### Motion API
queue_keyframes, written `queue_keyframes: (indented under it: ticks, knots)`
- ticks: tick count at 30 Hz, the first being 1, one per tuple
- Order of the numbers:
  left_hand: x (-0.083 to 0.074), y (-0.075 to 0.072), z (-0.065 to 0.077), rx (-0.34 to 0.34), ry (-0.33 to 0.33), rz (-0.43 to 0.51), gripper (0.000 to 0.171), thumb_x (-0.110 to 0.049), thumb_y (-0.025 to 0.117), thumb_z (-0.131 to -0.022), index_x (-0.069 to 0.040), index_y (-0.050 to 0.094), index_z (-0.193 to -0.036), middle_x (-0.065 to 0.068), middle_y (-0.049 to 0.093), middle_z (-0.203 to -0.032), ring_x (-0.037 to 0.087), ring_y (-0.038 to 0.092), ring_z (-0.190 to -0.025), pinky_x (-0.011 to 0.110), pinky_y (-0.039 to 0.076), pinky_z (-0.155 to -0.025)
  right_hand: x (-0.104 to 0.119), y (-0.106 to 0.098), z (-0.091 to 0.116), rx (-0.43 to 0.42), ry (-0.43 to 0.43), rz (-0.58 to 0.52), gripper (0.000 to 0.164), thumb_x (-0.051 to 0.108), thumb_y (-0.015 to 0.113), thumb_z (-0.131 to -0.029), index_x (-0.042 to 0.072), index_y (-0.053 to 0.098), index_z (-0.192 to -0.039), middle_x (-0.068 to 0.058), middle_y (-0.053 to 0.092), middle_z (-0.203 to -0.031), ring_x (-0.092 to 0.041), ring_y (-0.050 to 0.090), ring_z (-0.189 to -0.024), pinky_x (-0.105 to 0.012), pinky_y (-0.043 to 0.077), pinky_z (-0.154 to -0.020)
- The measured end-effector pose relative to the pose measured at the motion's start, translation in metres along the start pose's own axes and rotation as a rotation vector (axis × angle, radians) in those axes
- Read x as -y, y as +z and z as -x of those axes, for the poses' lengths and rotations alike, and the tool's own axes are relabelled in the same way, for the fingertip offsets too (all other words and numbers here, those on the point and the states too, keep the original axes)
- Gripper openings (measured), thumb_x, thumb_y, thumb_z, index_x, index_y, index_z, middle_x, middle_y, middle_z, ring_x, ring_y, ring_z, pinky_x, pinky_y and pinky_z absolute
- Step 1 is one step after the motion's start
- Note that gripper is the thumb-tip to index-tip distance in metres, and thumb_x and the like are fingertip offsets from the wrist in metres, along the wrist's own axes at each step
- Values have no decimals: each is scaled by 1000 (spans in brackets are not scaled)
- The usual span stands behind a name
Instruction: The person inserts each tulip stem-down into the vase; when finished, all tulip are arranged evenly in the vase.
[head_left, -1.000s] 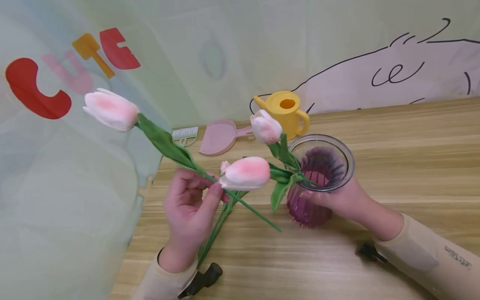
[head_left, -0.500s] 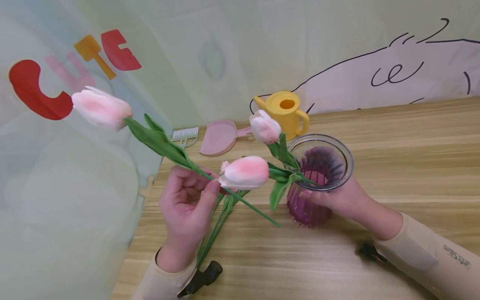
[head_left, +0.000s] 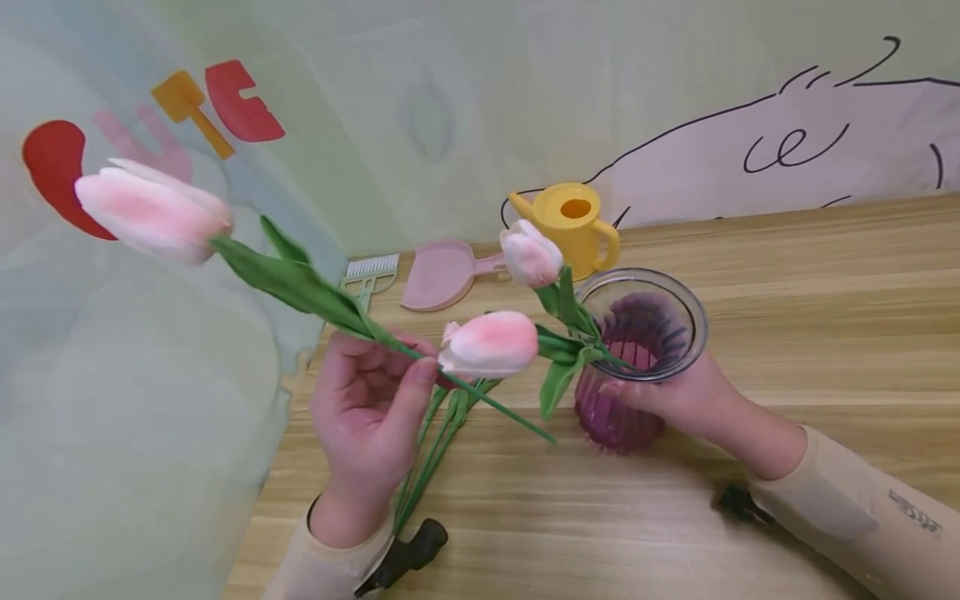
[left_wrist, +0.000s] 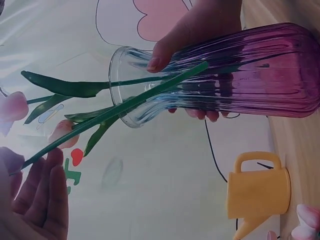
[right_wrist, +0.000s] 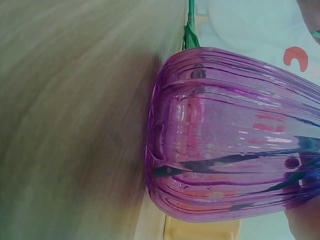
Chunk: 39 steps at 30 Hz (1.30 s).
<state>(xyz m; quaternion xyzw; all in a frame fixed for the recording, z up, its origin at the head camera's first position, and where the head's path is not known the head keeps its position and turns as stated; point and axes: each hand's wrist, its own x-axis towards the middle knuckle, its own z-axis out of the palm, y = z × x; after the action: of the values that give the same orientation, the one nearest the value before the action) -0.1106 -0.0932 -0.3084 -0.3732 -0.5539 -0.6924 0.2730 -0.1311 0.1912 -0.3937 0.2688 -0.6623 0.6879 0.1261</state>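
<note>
My left hand [head_left: 371, 408] pinches the green stem of a pink-and-white artificial tulip [head_left: 157, 212] between thumb and fingers. Its blossom points up to the left, and the bare stem end reaches down right, short of the vase in the head view. Around the neck of a ribbed glass vase [head_left: 618, 417], clear at the rim and purple below, my right hand [head_left: 693, 400] keeps its grip. Two tulips stand in the vase, one upper blossom [head_left: 532, 254] and one lower blossom [head_left: 491, 343], both leaning left over the rim. In the left wrist view the held stem [left_wrist: 115, 110] crosses in front of the vase.
More green stems [head_left: 438, 450] lie on the wooden table [head_left: 570, 525] under my left hand. Behind the vase stands a yellow watering can [head_left: 573, 229]. A pink dustpan [head_left: 442, 275] and a small pale green brush [head_left: 371, 271] lie by the back curtain.
The held tulip has shifted to the left, its blossom now farther up left and larger in view. My left hand moved slightly left; the right hand and vase stayed put.
</note>
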Motion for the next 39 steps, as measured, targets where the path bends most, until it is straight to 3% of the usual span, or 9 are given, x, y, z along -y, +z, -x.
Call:
queue_keyframes:
  ticks: [11, 21, 39]
  knots:
    - [-8, 9, -12, -45, 53, 24, 21, 7, 68, -93, 19, 51, -99, 14, 73, -90, 21, 73, -76, 29, 63, -65, 0, 1, 1, 7, 4, -27, 76, -18, 78, -64, -1, 50, -133, -2, 67, -120, -13, 65, -112, -21, 54, -100]
    - [-12, 17, -17, -143, 116, 34, 27, 5, 71, -91, 17, 51, -103, 17, 74, -87, 24, 74, -75, 27, 62, -68, 0, 1, 0, 24, -26, -58, 75, -23, 76, -65, 0, 50, -133, -3, 67, -119, -14, 65, -111, -24, 55, -99]
    - [-11, 19, -25, -221, 196, 220, 27, 12, 71, -88, 19, 49, -101, 27, 68, -84, 35, 73, -73, 40, 64, -65, 1, 0, 1, 23, 3, -43, 77, -19, 76, -66, 3, 49, -135, -4, 66, -121, -15, 63, -114, -22, 54, -101]
